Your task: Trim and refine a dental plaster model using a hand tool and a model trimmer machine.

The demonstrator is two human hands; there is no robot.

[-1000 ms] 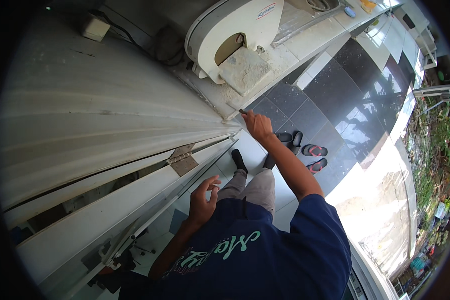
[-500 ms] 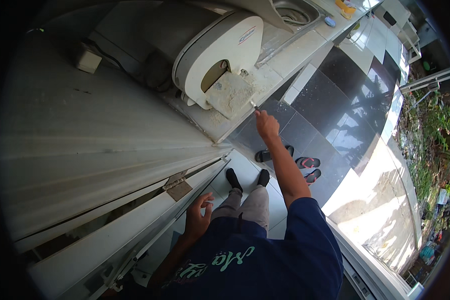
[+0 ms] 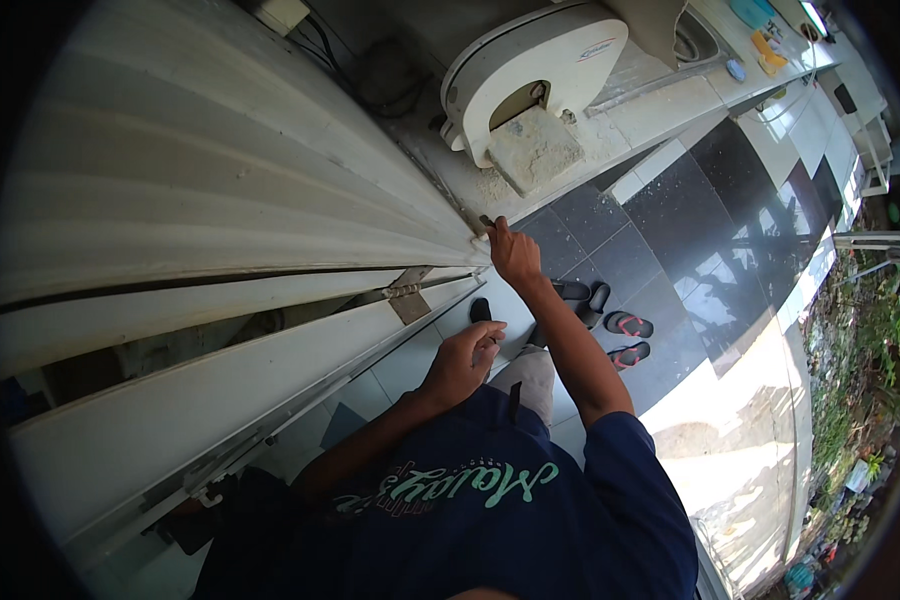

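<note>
Head view, right hand [image 3: 515, 258] outstretched, grip around small tool [image 3: 486, 220], left hand [image 3: 458, 364] loosely curled, contents unclear

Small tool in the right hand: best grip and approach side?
Grip the small tool probably by its end inside the right hand, coming from the side away from the counter: its free end juts out toward the counter's corner. Exact shape too small to tell.
</note>
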